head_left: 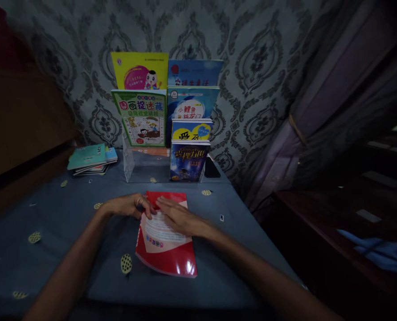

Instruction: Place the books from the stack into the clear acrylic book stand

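Note:
A red and white book (166,249) lies flat on the blue patterned tablecloth (61,223) in front of me. My left hand (128,206) curls its fingers round the book's upper left edge. My right hand (178,217) lies flat on the cover with its fingers stretched out towards the left hand. Behind the book stands a clear tiered display rack (131,162) with several children's books upright in it, among them a green one (141,117) and a dark blue one (188,161).
A small stack of books (92,159) lies at the table's back left. A dark phone-like object (212,169) rests right of the rack. Patterned wallpaper is behind, a purple curtain (305,125) to the right, and dark furniture beside the table's right edge.

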